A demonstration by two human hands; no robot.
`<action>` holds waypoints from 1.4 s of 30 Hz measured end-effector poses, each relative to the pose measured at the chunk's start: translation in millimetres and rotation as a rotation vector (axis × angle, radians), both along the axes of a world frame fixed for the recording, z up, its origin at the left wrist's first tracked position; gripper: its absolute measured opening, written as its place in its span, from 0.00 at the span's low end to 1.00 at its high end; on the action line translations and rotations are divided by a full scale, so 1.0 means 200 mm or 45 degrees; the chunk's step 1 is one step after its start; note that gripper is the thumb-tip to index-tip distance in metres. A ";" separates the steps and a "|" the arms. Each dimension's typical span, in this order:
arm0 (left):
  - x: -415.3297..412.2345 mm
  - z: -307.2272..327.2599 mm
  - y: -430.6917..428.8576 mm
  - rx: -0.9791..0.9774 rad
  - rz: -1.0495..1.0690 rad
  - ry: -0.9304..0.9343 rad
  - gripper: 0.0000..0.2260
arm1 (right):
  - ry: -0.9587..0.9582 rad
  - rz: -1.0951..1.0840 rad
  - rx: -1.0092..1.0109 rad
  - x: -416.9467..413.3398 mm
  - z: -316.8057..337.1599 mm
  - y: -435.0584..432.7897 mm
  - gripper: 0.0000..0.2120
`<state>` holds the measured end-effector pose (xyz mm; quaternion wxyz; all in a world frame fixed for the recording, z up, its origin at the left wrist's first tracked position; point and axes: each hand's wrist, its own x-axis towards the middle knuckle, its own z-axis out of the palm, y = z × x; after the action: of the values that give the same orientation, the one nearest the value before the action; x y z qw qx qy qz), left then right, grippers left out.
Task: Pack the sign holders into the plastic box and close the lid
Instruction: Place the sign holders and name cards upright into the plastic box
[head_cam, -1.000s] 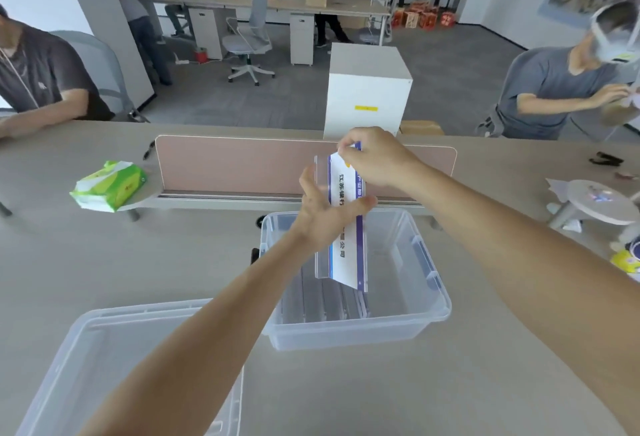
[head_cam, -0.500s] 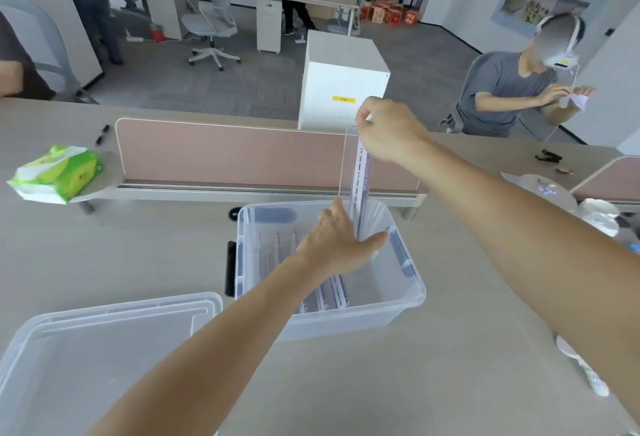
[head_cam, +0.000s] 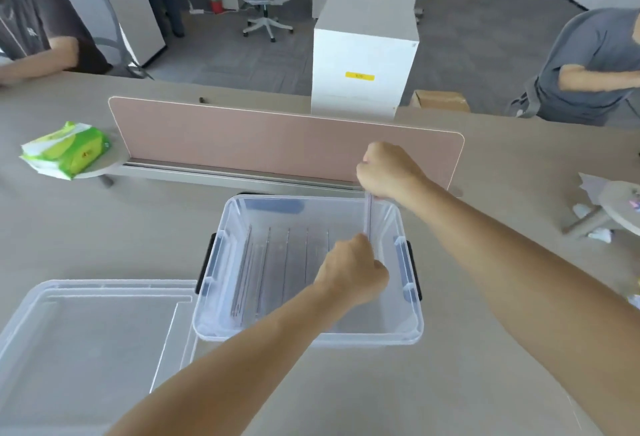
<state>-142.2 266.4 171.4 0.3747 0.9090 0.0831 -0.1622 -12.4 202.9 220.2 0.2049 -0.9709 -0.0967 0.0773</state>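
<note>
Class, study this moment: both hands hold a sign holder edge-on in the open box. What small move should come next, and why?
Probably lower the sign holder the rest of the way, then let go. The right hand pinches its top and the left hand steadies it low in the plastic box, beside holders already standing in a row. The lid lies alongside, still off.

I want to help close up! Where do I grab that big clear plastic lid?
The clear plastic lid lies flat on the beige table, left of the clear plastic box. Probably grip its raised rim on two opposite edges, coming from above with both hands.
</note>
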 end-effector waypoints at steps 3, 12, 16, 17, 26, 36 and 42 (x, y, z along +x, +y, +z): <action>0.05 -0.16 -0.08 0.028 0.015 0.142 0.04 | 0.143 0.062 -0.004 0.09 -0.24 -0.05 0.08; 0.12 -0.56 -0.20 0.068 0.167 0.381 0.02 | 0.418 0.173 -0.159 0.25 -0.79 -0.09 0.12; 0.15 -0.65 -0.22 0.073 0.223 0.472 0.03 | 0.574 0.159 -0.164 0.29 -0.92 -0.07 0.10; 0.15 -0.68 -0.22 0.078 0.225 0.503 0.04 | 0.618 0.157 -0.158 0.29 -0.95 -0.06 0.09; 0.21 -0.82 -0.23 0.125 0.307 0.631 0.09 | 0.769 0.219 -0.184 0.31 -1.08 0.01 0.09; 0.21 -0.86 -0.23 0.250 0.399 0.608 0.10 | 1.013 -0.012 0.143 0.35 -1.12 -0.03 0.23; 0.20 -0.86 -0.23 0.304 0.379 0.575 0.10 | 0.968 -0.013 0.153 0.34 -1.13 -0.01 0.23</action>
<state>-102.2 220.2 0.0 0.2568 0.8654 0.3152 -0.2929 55.9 201.2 -6.7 0.2829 -0.8598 -0.0134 0.4249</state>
